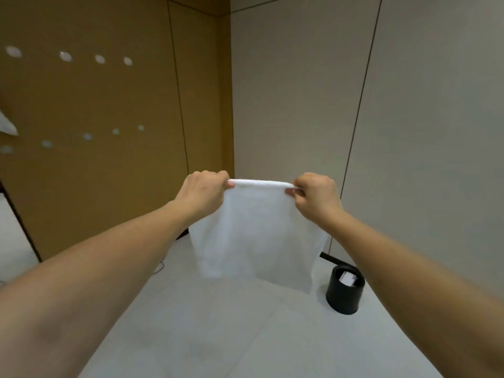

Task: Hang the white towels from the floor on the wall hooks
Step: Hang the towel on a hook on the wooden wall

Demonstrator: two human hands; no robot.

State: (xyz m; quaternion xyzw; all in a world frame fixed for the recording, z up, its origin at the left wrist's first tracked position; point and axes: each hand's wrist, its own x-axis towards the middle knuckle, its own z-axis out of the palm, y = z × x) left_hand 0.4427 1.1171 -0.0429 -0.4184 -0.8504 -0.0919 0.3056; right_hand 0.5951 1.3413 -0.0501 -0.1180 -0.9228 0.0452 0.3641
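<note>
Gripping a white towel (253,236) by its top corners, left hand (203,192) and right hand (316,196) curl their fingers tight; stretched flat, it looks ready for hanging.

Two bare forearms are seen reaching in from the lower corners, with no sleeve, watch or jewellery shown on the visible length. The left hand (203,190) and right hand (316,196) are uncovered, without gloves or rings. Short, unpainted nails are glimpsed on the right hand's fingertips.
</note>
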